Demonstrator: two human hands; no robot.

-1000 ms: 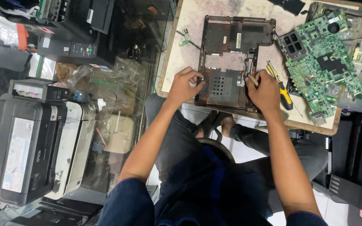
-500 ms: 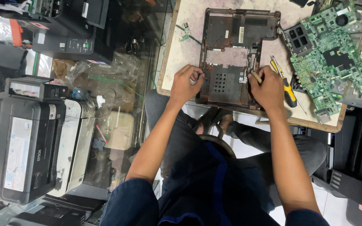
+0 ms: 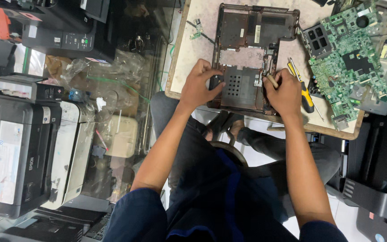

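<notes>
Right hand [image 3: 285, 92] hides its tool's [image 3: 271, 80] tip.

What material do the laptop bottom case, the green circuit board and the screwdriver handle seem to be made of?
Laptop bottom case: probably moulded plastic, dark and matte, with vent holes and a dusty look.
Green circuit board: likely fibreglass laminate with a green coating, carrying black chips and metal parts.
Screwdriver handle: probably plastic or rubber, yellow and black; its shaft looks like bare metal.

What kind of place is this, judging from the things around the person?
Most likely an electronics repair workshop: an opened laptop base lies on the table, a bare green circuit board beside it, and several printers stand stacked nearby.
</notes>
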